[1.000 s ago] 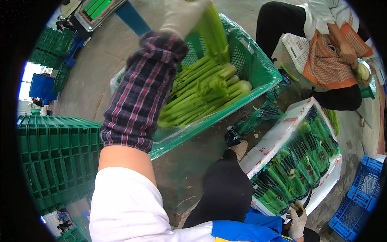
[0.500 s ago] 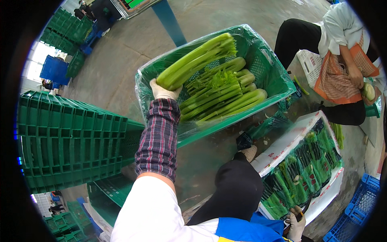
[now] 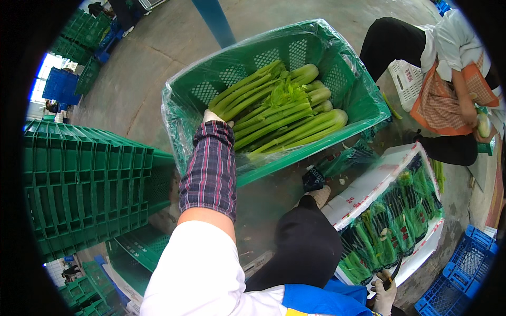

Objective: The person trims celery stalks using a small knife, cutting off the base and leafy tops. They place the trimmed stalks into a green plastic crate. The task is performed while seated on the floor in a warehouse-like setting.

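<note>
My left hand (image 3: pixel 213 117), in a pale glove below a plaid sleeve cover, is inside a green crate (image 3: pixel 274 167) lined with clear plastic. It is closed round the cut end of a celery bunch (image 3: pixel 246 90), its fingers partly hidden. More celery (image 3: pixel 316 125) lies beside that bunch, pale root ends toward the right. At the lower right my right hand (image 3: pixel 383 295), also gloved, is closed on a knife (image 3: pixel 395 269) with a dark curved blade. Just beyond it, a white foam box (image 3: pixel 352 196) holds several bagged bunches of green vegetables (image 3: pixel 380 234).
Tall stacked green crates (image 3: pixel 87 181) stand on the left. Blue crates (image 3: pixel 470 258) are at the lower right. A person (image 3: pixel 456 79) sits at the right by a white basket (image 3: pixel 407 84), holding a pale vegetable. A blue post (image 3: pixel 213 23) rises behind the celery crate.
My left hand has lowered the celery bunch from above the crate onto the other celery. My right hand, with the knife, stays by the foam box. The view has shifted slightly.
</note>
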A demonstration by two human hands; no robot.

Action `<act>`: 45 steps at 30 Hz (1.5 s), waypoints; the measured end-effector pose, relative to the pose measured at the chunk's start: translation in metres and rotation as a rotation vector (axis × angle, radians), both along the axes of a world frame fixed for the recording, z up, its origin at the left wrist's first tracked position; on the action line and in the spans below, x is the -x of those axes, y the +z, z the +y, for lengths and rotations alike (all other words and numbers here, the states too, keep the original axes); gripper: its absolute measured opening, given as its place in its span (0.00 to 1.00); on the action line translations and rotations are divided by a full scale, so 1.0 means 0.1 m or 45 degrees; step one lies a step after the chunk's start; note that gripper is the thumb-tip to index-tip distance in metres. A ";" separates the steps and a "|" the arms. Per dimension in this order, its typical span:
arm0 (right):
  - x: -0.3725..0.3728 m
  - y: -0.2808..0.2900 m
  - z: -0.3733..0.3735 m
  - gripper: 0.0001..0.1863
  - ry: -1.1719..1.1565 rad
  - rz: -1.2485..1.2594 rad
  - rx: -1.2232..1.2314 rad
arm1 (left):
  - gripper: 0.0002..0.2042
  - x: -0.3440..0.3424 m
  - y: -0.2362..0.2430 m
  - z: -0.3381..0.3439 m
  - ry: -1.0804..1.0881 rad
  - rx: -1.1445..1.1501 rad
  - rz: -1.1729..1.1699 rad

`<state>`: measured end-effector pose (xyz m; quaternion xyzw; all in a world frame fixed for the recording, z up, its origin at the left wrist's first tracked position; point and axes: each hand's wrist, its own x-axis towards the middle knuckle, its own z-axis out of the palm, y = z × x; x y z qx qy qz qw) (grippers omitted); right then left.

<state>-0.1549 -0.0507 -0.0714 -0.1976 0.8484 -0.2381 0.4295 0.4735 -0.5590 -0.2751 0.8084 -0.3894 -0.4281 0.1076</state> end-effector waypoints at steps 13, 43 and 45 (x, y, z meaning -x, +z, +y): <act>-0.19 0.18 -0.04 0.23 0.031 -0.071 -0.101 | 0.46 0.56 -0.08 -0.32 -0.564 0.149 -0.624; -0.05 0.18 0.18 0.23 0.013 -0.015 -0.142 | 0.45 3.40 -0.35 -0.79 -1.326 0.360 -0.262; -0.07 0.20 0.13 0.21 -0.016 -0.019 -0.162 | 0.33 3.42 -0.46 -0.82 -1.228 0.406 -0.288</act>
